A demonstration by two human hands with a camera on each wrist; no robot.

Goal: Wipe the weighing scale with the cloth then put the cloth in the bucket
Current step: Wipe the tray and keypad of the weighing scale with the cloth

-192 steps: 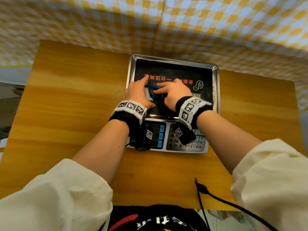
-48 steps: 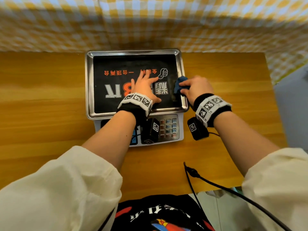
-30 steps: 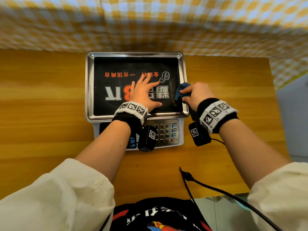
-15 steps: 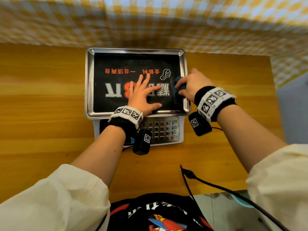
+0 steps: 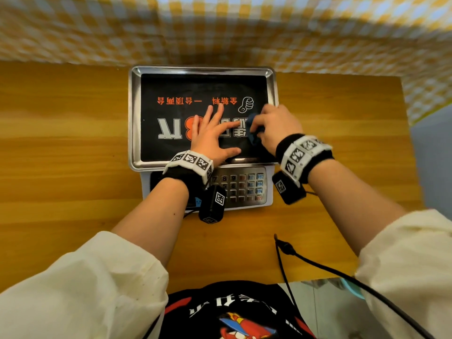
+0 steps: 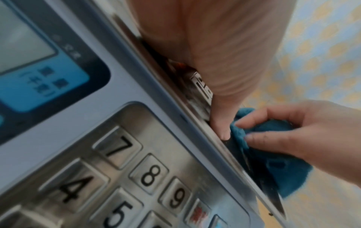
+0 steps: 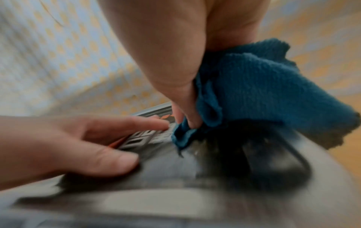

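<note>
Wooden table (image 5: 73,148) under a weighing scale (image 5: 203,69), both hands on its tray.
Nearest, the keypad (image 5: 241,188); beyond it the left hand (image 5: 210,137) lies flat, fingers spread, while the right hand (image 5: 274,128) pinches the blue cloth (image 5: 253,133) at the tray's right side; checked fabric (image 5: 220,30) behind.

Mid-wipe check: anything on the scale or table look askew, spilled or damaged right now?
Nothing stands out. The weighing scale sits square on the table, with no spill or damage visible. The left hand lies flat on the platform while the right hand holds the blue cloth near its right edge. No bucket is in view.
</note>
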